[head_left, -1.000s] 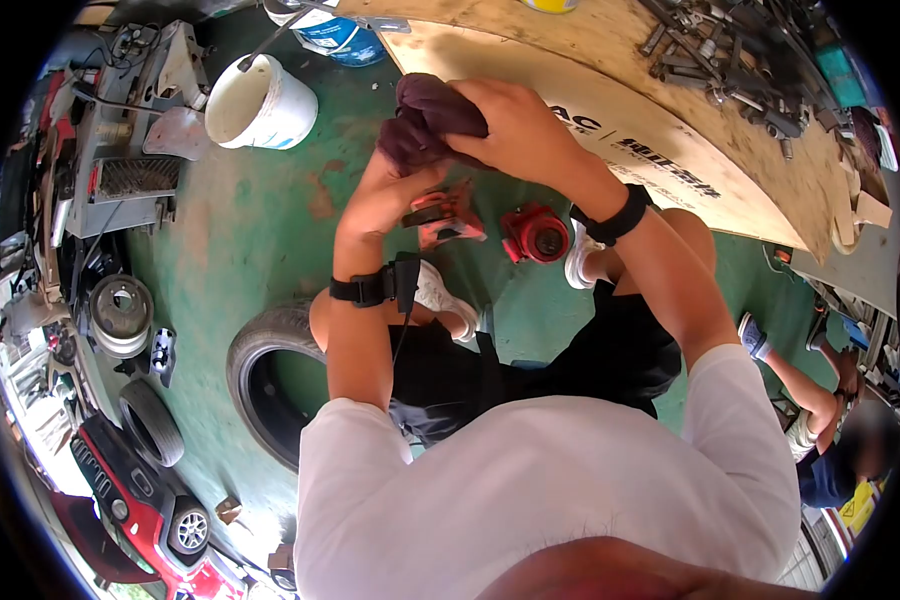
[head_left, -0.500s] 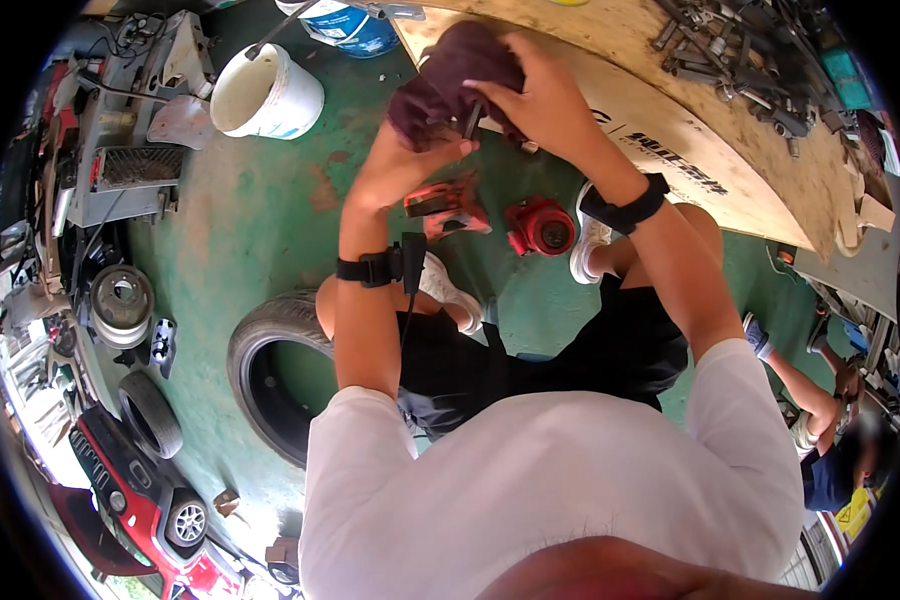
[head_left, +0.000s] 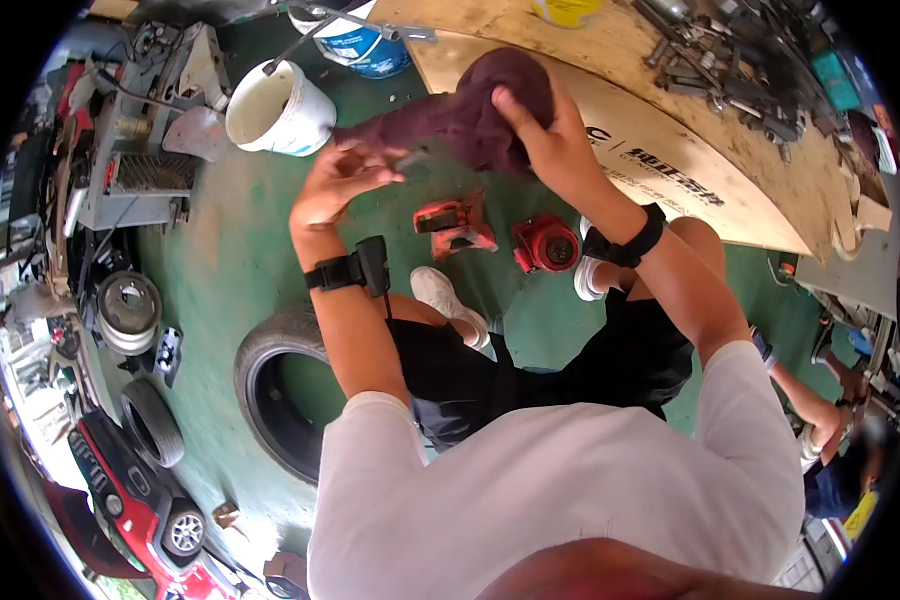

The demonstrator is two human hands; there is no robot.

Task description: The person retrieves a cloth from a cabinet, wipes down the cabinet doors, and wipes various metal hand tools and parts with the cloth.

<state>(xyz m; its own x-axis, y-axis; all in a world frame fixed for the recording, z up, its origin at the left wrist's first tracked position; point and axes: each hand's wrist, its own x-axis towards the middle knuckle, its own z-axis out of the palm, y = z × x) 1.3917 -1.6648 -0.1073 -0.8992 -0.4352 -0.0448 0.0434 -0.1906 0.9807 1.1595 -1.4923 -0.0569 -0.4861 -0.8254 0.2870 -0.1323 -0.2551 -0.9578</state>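
A dark maroon cloth is stretched between my two hands in front of the workbench. My right hand is closed around its bunched, rounded end, thumb on top; whatever lies inside the bundle is hidden. My left hand is closed at the cloth's narrow end, near the white bucket. By the left fingertips shows a small blurred grey piece, too smeared to name. Below the hands, a red, bracket-like part and a round red part with a dark centre rest on the green floor.
A wooden workbench carries piled metal tools. A white bucket and a blue-and-white bucket stand at its left. A tire lies by my left leg. Another person is at the right, and a red car at lower left.
My left hand has moved left and slightly down, drawing out one end of the cloth. My right hand has shifted slightly right and down with the bunched part.
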